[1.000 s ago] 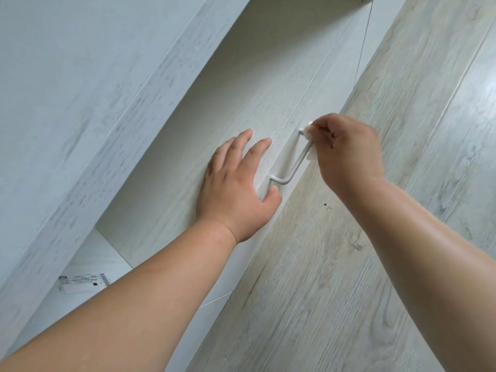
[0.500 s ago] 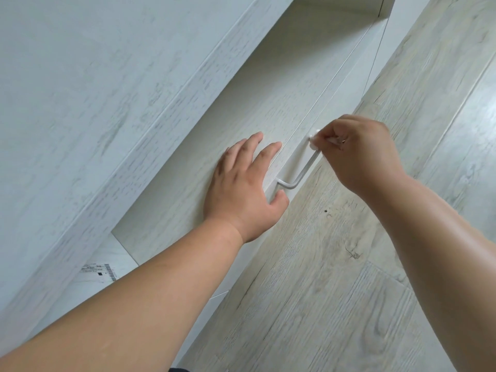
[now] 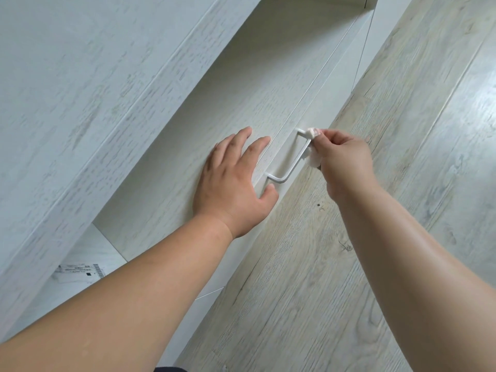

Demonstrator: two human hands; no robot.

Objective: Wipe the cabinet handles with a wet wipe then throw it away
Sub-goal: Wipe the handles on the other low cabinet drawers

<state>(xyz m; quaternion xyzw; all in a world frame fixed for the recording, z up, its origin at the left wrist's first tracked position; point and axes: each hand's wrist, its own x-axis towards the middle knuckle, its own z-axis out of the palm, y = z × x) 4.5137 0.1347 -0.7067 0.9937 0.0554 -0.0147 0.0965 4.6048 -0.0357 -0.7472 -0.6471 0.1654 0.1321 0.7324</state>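
The right hand (image 3: pixel 345 159) has its grip pinched on a crumpled white wet wipe (image 3: pixel 314 157), which is pressed against the far end of the slim white metal bar handle (image 3: pixel 291 167). The left hand (image 3: pixel 230 183) lies flat with fingers spread on the pale wood-grain cabinet door (image 3: pixel 188 146), just beside the handle's near end.

Single head-worn view, steeply down the near cabinet front (image 3: pixel 228 103) toward floor (image 3: pixel 349 264)

Handle (image 3: pixel 294 163) far corner under wipe (image 3: pixel 314 157)
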